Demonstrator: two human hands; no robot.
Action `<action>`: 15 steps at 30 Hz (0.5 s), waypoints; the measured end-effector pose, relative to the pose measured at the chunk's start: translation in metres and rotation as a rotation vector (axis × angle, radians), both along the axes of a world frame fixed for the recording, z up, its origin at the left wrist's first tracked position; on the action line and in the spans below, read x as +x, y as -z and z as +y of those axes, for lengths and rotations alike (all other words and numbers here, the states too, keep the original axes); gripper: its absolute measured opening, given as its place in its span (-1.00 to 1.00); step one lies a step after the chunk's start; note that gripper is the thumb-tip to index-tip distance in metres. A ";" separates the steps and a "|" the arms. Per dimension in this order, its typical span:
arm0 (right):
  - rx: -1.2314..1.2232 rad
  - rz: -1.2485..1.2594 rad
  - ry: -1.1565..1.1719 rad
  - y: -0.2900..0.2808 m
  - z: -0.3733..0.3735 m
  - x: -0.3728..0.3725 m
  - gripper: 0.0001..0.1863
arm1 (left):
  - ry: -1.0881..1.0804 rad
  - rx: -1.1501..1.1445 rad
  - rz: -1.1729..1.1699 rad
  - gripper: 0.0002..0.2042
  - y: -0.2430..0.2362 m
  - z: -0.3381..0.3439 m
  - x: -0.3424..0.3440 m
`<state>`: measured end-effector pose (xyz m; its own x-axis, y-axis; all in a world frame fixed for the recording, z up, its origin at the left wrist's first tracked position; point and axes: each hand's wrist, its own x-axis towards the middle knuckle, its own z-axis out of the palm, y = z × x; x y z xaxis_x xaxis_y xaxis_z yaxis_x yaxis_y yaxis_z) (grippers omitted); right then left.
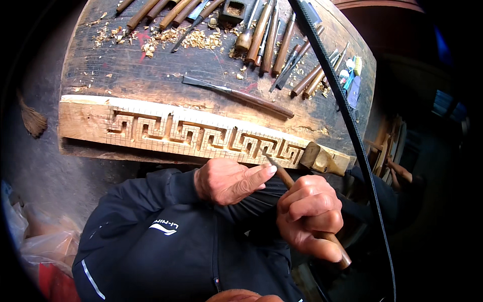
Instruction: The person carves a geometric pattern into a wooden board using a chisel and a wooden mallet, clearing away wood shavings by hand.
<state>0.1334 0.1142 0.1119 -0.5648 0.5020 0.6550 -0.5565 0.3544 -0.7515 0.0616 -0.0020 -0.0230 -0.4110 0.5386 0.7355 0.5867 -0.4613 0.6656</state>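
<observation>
A long pale wooden board [83, 121] lies along the near edge of the bench, carved with a recessed meander pattern over pencilled grid lines. My right hand [309, 216] is wrapped round the brown wooden handle of a chisel [286, 177]. The chisel slants up and left, its metal tip at the carved recesses towards the board's right part. My left hand [234, 181] is at the board's near edge, one digit stretched out so that its tip touches or nearly touches the chisel's neck; its other fingers are partly hidden. A short, mallet-like wooden block [322, 159] rests on the board's right end.
Beyond the board, another chisel [239, 95] lies crosswise on the dark bench [151, 75]. Several wooden-handled carving tools [261, 35] and wood shavings [204, 39] cover the far side. Brushes [350, 75] lie far right. A black cord [347, 108] crosses the view.
</observation>
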 end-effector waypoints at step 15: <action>-0.018 -0.137 -0.116 0.002 -0.013 -0.005 -0.28 | -0.011 -0.139 0.168 -0.47 -0.012 -0.020 -0.040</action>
<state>0.1279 0.1012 0.1101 -0.7026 0.4393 0.5597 -0.4849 0.2801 -0.8285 0.0218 -0.0220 -0.0105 -0.2954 0.6360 0.7129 0.6992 -0.3646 0.6150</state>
